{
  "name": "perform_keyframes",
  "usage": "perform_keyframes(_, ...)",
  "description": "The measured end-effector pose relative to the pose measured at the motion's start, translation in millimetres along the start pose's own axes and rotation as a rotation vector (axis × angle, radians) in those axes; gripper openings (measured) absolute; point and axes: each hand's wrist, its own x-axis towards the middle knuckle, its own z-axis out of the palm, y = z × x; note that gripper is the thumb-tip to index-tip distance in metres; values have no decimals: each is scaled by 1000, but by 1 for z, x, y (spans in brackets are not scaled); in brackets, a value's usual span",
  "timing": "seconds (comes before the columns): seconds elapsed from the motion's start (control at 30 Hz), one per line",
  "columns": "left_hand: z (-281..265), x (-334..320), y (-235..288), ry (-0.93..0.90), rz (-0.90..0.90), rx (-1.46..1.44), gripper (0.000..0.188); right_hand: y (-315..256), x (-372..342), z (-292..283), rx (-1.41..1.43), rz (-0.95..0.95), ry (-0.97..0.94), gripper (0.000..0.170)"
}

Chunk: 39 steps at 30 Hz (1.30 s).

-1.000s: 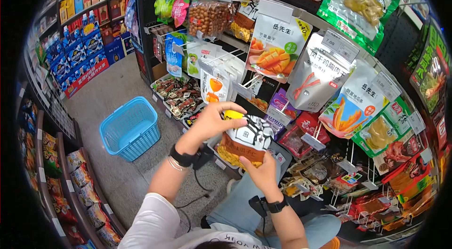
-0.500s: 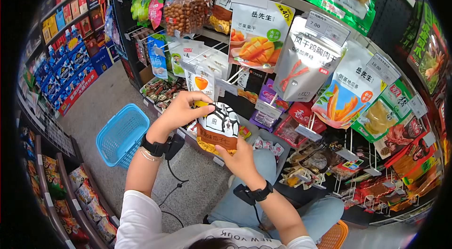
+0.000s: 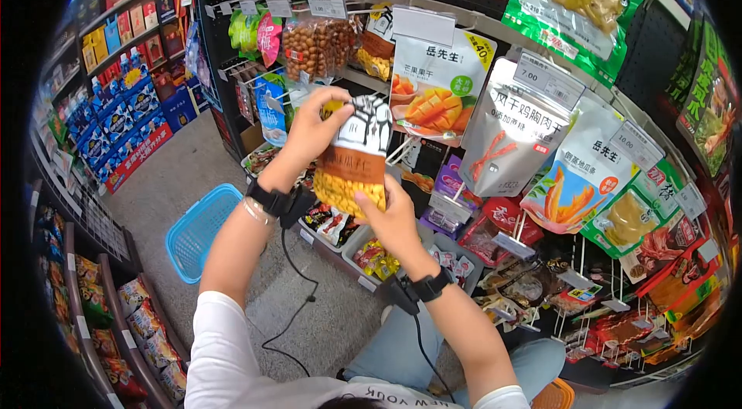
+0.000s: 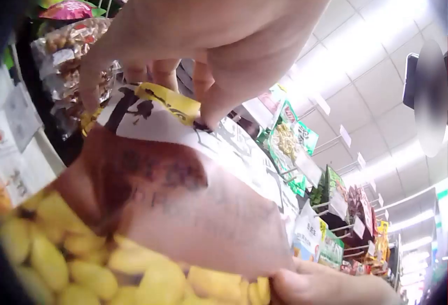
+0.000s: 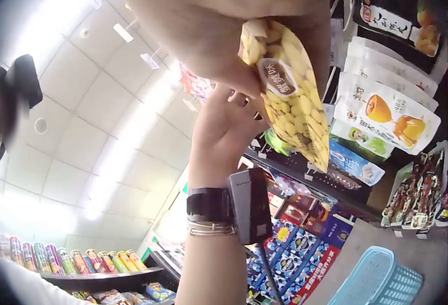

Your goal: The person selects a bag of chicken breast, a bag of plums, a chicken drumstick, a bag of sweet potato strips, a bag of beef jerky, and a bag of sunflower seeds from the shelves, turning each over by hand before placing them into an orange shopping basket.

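Both hands hold one snack bag, white and brown above with yellow kernels showing below. In the head view the left hand pinches its top left corner. The right hand grips the lower right edge, thumb on the front. The left wrist view shows the bag close up, with the left hand over its top edge and the right thumb at its lower corner. From the right wrist, the bag's yellow side appears between the two hands.
Hanging snack pouches, such as a mango pouch and a silver pouch, face the person. Candy bins line the shelf bottom. A blue basket stands on the floor at left; an orange basket is lower right.
The hands have raised the bag toward the hanging pouches, and more of its yellow lower part shows. Against a second ago, it is also further left. The camera view has shifted.
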Motion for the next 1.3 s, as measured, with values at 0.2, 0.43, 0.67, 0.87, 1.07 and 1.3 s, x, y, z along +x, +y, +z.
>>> perform_keyframes(0.2, 3, 61, -35, 193, 111, 77, 18, -18, 59, 14, 268, 138, 9, 28)
perform_keyframes(0.43, -6, 110, -55, 219, -195, -284, 25, -25, 115, 28, 293, 82, 58, 22)
perform_keyframes(0.67, -25, 134, -66, 155, -233, -584, 21, -25, 140, 39, 204, -62, 120, 28)
perform_keyframes(0.87, -24, 144, -84, 185, -291, -732, 26, -9, 156, 49, 141, -150, 188, 29)
perform_keyframes(1.07, -29, 162, -107, 194, -266, -676, 22, -7, 161, 58, 93, -245, 308, 27)
perform_keyframes(1.3, -34, 165, -103, 199, -263, -669, 26, 1, 165, 60, 64, -266, 282, 28)
